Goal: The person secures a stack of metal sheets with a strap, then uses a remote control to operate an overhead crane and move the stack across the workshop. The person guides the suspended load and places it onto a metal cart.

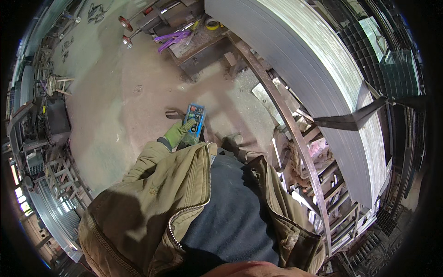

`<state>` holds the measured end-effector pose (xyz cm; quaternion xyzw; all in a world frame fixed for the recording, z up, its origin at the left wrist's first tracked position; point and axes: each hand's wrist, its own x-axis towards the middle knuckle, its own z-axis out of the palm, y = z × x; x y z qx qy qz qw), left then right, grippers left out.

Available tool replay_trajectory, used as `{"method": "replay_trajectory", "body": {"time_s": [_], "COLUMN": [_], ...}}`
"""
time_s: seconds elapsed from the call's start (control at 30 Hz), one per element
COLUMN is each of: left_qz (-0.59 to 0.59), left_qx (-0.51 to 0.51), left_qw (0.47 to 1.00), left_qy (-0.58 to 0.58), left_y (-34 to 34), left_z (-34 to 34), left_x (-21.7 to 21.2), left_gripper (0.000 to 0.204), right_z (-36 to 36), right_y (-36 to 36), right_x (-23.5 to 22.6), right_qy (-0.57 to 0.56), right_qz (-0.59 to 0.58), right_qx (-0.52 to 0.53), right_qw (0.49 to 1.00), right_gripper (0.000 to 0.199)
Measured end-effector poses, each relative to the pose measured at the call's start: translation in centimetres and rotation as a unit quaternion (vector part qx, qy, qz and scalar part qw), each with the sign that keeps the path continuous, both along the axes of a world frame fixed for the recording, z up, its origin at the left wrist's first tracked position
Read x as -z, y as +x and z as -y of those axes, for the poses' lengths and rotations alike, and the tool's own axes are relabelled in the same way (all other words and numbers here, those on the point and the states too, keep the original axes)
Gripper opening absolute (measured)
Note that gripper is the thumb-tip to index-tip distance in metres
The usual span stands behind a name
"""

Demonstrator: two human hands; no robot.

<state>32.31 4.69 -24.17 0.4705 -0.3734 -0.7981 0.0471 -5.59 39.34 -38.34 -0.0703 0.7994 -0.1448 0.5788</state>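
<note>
My left hand (pixel 176 133), in a green work glove, is wrapped round a blue hand-held remote control (pixel 195 117) in front of my body. Several dark square buttons with coloured marks cover its upper face, and my thumb lies on or close to them. A dark strap (pixel 174 113) loops out on the left side of the remote. My right hand does not show; the open tan jacket (pixel 157 203) covers much of the lower view.
A large strapped stack of long grey metal sheets (pixel 300 60) curves along the right, beside a rusty rail (pixel 290 122). A work table (pixel 203 46) ahead bears purple-handled tools (pixel 173 39) and a yellow tape roll (pixel 212 24). Metal racks (pixel 60 180) line the left.
</note>
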Motion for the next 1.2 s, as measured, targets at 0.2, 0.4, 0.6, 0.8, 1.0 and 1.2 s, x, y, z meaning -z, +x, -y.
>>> {"method": "replay_trajectory", "body": {"time_s": [0.2,0.4,0.6,0.8,1.0,1.2], "left_qz": [-0.013,0.025,0.1,0.01,-0.043,-0.062], "left_qx": [-0.061,-0.074,-0.108,-0.044,0.143,0.371], "left_qw": [0.998,0.996,0.985,0.99,0.951,0.838], "left_qy": [0.009,-0.051,-0.094,-0.132,-0.272,-0.396], "left_y": [6.5,14.9,20.3,14.0,0.1,-8.7], "left_z": [5.6,11.1,15.2,21.7,25.5,26.9], "left_x": [1.7,2.2,0.6,-0.4,-2.7,-7.3], "left_gripper": [0.044,0.045,0.042,0.046,0.053,0.07], "right_z": [17.4,43.7,61.3,57.6,50.9,45.1], "right_y": [1.8,7.0,13.3,20.9,20.7,15.2], "right_x": [1.0,5.5,6.5,-7.2,-15.4,-16.7], "right_qy": [-0.048,-0.142,-0.212,-0.305,-0.407,-0.49], "right_qz": [-0.036,0.133,-0.038,0.251,0.367,0.278], "right_qx": [-0.179,0.035,-0.159,-0.032,0.227,0.375], "right_qw": [0.982,0.98,0.964,0.918,0.805,0.736], "right_gripper": [0.055,0.025,0.039,0.066,0.056,0.052]}}
